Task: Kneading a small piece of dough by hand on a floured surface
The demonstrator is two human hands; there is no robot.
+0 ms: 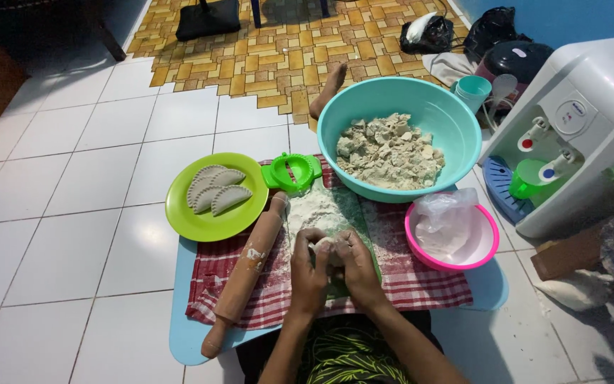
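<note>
Cloth (421, 281) on board (186, 341); pin (246, 274) on cloth, left of hands; plate (211, 220) far left; press (293, 171) behind; bowl (399, 135) rear right.

Both hands (332, 267) press a dough lump (325, 248) over the floured mat (335, 210).

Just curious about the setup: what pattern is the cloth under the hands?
Red-and-white checked cloth, seen in the head view, dusted with flour.

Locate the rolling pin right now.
Head view: the wooden rolling pin lies diagonally on the checked cloth, left of the left hand, below the green plate.
</note>
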